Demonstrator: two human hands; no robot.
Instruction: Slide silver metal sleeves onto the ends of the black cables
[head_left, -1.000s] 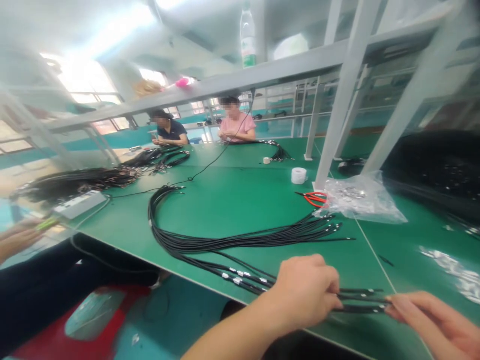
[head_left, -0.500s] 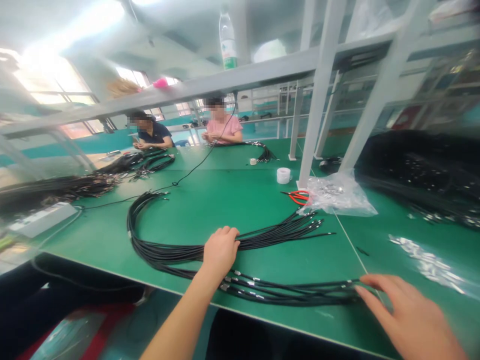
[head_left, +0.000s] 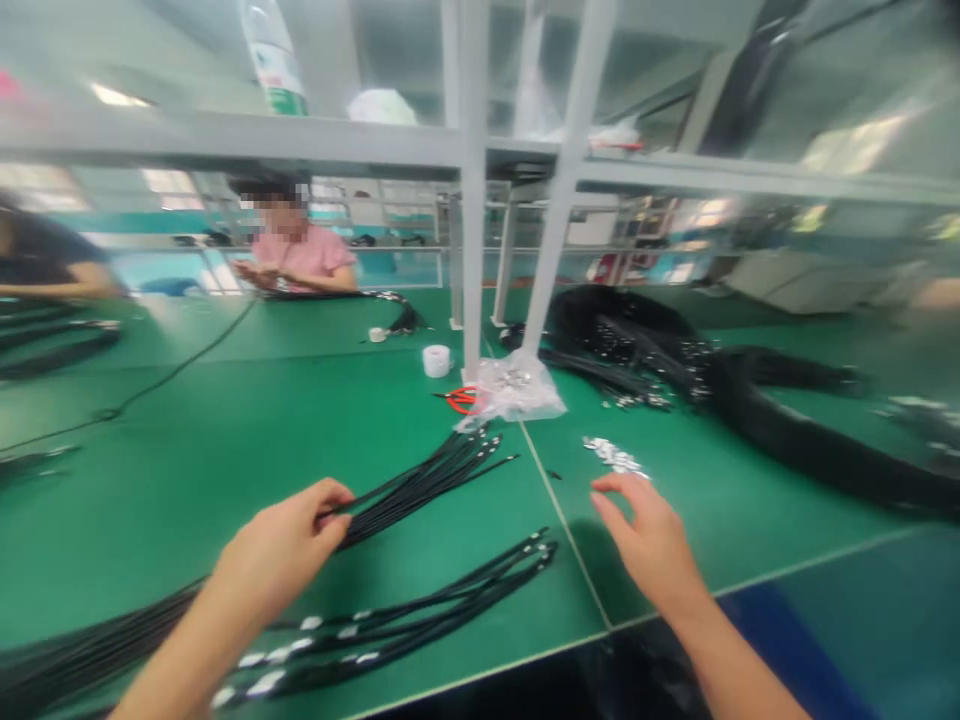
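Note:
My left hand [head_left: 289, 540] is closed round the upper bundle of thin black cables [head_left: 427, 490], whose tips fan out to its right. Nearer the table's front edge lies a second group of black cables [head_left: 450, 610] with white tags, touched by neither hand. My right hand [head_left: 645, 530] hovers over the green table, thumb and fingers apart, holding nothing. Just beyond its fingertips is a small pile of white pieces [head_left: 615, 456].
A clear plastic bag [head_left: 521, 385], red-handled pliers [head_left: 463, 400] and a white roll [head_left: 436, 361] lie near the metal posts [head_left: 472, 200]. Thick black cable coils [head_left: 787, 430] fill the right. Across the table sits a person in pink [head_left: 307, 255]; another is at far left.
The view has turned right. My right hand has left the tips of the lower cables and moved toward the white pieces. My left hand stays on the upper bundle.

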